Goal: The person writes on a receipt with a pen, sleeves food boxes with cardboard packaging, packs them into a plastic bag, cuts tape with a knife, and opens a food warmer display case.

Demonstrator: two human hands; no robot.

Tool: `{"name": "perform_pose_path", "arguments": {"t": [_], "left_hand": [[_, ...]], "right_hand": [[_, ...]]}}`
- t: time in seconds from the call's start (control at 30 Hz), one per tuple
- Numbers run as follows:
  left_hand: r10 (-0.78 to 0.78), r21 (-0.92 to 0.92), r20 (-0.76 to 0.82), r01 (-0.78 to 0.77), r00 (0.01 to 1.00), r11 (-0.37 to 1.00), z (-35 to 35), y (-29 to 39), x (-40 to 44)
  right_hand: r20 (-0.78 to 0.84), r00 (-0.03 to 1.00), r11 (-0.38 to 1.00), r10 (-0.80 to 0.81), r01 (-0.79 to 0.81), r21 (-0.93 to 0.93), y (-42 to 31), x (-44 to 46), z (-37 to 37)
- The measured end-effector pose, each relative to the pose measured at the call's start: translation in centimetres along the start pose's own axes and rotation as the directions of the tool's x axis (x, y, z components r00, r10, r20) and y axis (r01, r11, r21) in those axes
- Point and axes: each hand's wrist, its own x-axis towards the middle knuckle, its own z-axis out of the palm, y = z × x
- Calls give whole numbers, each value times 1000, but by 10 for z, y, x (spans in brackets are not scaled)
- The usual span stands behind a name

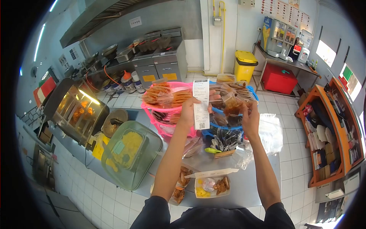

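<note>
Dark short sleeves, dark top across the front, both forearms bare

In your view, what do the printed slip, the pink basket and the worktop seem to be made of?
The printed slip looks like matte white paper, thin with dark print; the pink basket, probably smooth plastic, given its even bright colour and openwork; the worktop, possibly satin steel, from its grey sheen.

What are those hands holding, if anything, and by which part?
The left hand holds a receipt at its middle, thumb in front, fingers behind. The right hand is at a brown sachet; whether it grips it, I cannot tell.
</note>
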Motion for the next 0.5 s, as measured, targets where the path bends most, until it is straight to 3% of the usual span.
{"name": "perform_pose_path", "arguments": {"t": [0.07, 0.17, 0.23, 0.33, 0.4, 0.5], "left_hand": [[-12, -50, 5, 12, 1000, 999, -1, 6, -2], [-2, -51, 6, 2, 1000, 999, -4, 8, 0], [3, -83, 47, 1, 999, 997, -8, 6, -1], [-46, 130, -63, 54, 997, 990, -8, -2, 2], [-80, 91, -79, 87, 994, 992, -2, -9, -3], [-177, 73, -77, 183, 981, 980, 1, -19, -20]], "right_hand": [[-7, 999, 997, -48, 48, 64, 11, 0, 1], [32, 995, 983, 98, -102, 154, 18, -1, -1], [-14, 996, 970, 92, -86, 229, 17, -3, -1], [7, 992, 922, 128, -122, 366, 15, -5, 0], [49, 989, 863, 140, -146, 484, -13, -15, 1], [44, 990, 923, 137, -144, 356, -14, -40, 0]]}}
